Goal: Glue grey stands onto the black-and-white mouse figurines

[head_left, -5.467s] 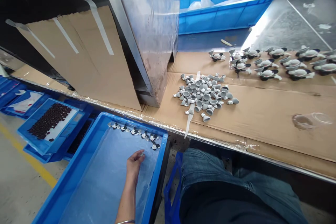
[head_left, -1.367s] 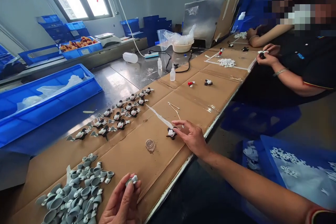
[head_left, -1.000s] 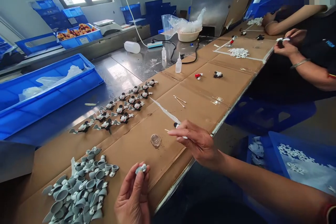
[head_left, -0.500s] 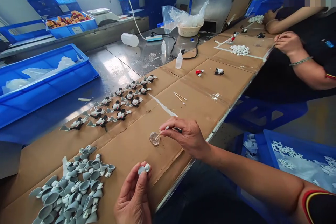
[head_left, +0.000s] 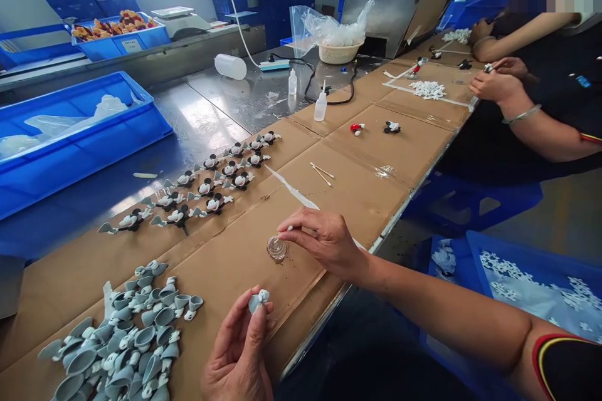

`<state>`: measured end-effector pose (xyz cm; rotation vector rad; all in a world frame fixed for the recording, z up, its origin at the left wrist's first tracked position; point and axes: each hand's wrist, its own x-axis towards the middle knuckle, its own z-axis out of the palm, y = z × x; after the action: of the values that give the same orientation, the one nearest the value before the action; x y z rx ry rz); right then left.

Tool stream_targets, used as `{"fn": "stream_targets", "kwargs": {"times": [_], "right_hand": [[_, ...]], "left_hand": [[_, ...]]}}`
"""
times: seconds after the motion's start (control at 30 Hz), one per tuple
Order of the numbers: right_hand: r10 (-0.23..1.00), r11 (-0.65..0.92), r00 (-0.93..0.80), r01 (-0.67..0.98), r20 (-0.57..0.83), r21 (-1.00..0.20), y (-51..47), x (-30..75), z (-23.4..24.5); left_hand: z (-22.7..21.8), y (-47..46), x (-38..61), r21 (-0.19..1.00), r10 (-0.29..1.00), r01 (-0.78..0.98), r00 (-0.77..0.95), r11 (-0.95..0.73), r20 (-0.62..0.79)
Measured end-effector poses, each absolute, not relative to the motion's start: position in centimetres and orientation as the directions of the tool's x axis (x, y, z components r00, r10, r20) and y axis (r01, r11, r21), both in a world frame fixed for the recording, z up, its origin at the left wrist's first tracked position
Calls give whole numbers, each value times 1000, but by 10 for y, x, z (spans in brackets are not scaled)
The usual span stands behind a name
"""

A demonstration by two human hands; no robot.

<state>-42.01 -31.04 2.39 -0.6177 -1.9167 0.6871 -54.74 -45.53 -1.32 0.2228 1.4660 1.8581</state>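
Observation:
Low in the view, my left hand pinches a small grey toy part with a white gloved fist between thumb and fingers. My right hand grips a cotton swab, of which only a white end shows above the fingers. Its fingertips are at the far edge of a small round clear dish on the cardboard; the swab's lower end is hidden. Left of my left hand lies a pile of similar grey and white parts. Beyond it, black and white mouse figures stand in rows.
Two loose cotton swabs and a dropper bottle are farther up the cardboard. A blue bin stands at left. Co-workers' hands work at the right by white pieces. Below the table edge sits another blue bin.
My right hand has shifted slightly left and up over the dish with the swab. My left hand has turned the grey part a little. A co-worker's hands have moved left.

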Motion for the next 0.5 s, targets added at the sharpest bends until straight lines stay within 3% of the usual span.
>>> {"fn": "stream_targets", "kwargs": {"times": [0.3,0.5], "right_hand": [[642,734,-449,126,622,-667,-309,-422,22],[735,624,-417,106,535,-774,-311,-420,24]], "left_hand": [[-14,-456,-551,891,683,-436,-689,-126,-241],[-3,-455,-547,845,634,-530,-678,-71,-372]]}}
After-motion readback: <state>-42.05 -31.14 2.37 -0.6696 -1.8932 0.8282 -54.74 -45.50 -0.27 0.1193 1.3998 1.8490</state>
